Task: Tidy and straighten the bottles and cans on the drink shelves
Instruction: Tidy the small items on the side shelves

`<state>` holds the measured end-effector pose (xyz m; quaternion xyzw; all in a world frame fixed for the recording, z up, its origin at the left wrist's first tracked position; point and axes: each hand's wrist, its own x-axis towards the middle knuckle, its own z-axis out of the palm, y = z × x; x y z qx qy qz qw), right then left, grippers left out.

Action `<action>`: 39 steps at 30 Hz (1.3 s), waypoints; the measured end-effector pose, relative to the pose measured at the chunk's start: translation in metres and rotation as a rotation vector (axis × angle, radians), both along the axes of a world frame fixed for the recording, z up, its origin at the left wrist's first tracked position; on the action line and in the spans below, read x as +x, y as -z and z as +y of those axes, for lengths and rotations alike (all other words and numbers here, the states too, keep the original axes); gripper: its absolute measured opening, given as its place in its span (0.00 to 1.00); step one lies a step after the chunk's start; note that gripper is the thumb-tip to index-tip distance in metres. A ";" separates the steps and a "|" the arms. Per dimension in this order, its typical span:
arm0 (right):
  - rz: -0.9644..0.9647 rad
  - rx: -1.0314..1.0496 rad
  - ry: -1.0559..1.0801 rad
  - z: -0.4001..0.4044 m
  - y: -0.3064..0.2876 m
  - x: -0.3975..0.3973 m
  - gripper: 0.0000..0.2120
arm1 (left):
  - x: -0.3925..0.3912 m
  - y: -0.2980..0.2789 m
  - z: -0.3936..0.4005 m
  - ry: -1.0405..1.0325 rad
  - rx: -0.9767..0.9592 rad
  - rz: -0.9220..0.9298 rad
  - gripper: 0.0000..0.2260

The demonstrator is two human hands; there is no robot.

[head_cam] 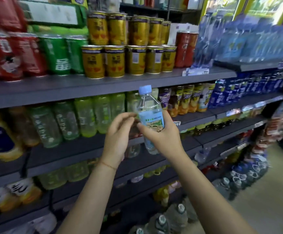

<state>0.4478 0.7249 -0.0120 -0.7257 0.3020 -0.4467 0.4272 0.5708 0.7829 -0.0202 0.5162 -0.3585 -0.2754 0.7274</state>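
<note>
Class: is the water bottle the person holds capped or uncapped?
Capped. The water bottle, gripped in the right hand, has its light blue cap sitting on the neck.

Right hand (162,135) grips water bottle (150,114) upright before shelves (103,85); left hand (118,135) beside it, fingers loosely curled.

Light is bright and even, seemingly from overhead, with soft glare on the tops of the gold cans (117,46) and no hard shadows. The centre is sharpest — the water bottle (150,114) and its label read fairly clearly. Motion blur smears the left edge, where the red packs (5,54) streak, and the blue bottles (255,38) at upper right. Wide-angle distortion bends the grey shelves (103,85) — lower shelves fall dim.
</note>
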 end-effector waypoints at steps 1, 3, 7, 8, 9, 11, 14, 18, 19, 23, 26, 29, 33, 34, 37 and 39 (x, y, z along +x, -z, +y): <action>0.003 -0.011 0.001 -0.025 -0.006 -0.010 0.17 | -0.008 -0.007 -0.025 -0.021 -0.015 -0.058 0.10; 0.011 -0.042 -0.001 -0.069 -0.022 -0.031 0.17 | -0.024 -0.023 -0.075 -0.070 -0.045 -0.180 0.12; -0.048 -0.106 0.045 -0.154 -0.057 -0.073 0.17 | -0.059 -0.061 -0.166 -0.129 -0.116 -0.370 0.08; -0.075 -0.115 0.064 -0.173 -0.065 -0.082 0.16 | -0.068 -0.069 -0.185 -0.125 -0.125 -0.402 0.07; -0.101 -0.126 0.080 -0.193 -0.071 -0.092 0.16 | -0.078 -0.076 -0.203 -0.118 -0.129 -0.426 0.07; -0.138 -0.156 0.104 -0.234 -0.081 -0.110 0.16 | -0.098 -0.086 -0.238 -0.112 -0.151 -0.458 0.07; -0.151 -0.230 0.120 -0.299 -0.094 -0.134 0.19 | -0.132 -0.097 -0.291 -0.083 -0.188 -0.488 0.07; -0.081 -0.369 0.191 -0.386 -0.107 -0.172 0.23 | -0.179 -0.098 -0.369 0.013 -0.146 -0.496 0.18; -0.082 -0.387 0.188 -0.406 -0.110 -0.184 0.24 | -0.192 -0.097 -0.388 0.016 -0.137 -0.517 0.21; -0.095 -0.405 0.054 -0.483 -0.120 -0.232 0.25 | -0.250 -0.099 -0.457 -0.071 -0.114 -0.545 0.27; -0.104 -0.348 -0.046 -0.531 -0.131 -0.254 0.26 | -0.281 -0.110 -0.507 -0.200 -0.104 -0.548 0.26; -0.052 -0.323 -0.065 -0.565 -0.140 -0.261 0.30 | -0.290 -0.121 -0.548 -0.301 -0.011 -0.563 0.26; -0.049 -0.369 -0.016 -0.592 -0.133 -0.276 0.32 | -0.293 -0.130 -0.581 -0.347 0.082 -0.508 0.24; -0.059 -0.413 0.001 -0.596 -0.129 -0.280 0.28 | -0.294 -0.132 -0.587 -0.359 0.100 -0.508 0.22; -0.065 -0.608 0.042 -0.605 -0.113 -0.285 0.15 | -0.300 -0.135 -0.599 -0.422 0.147 -0.539 0.21; -0.046 -0.673 0.057 -0.611 -0.103 -0.285 0.14 | -0.306 -0.135 -0.603 -0.484 0.169 -0.601 0.20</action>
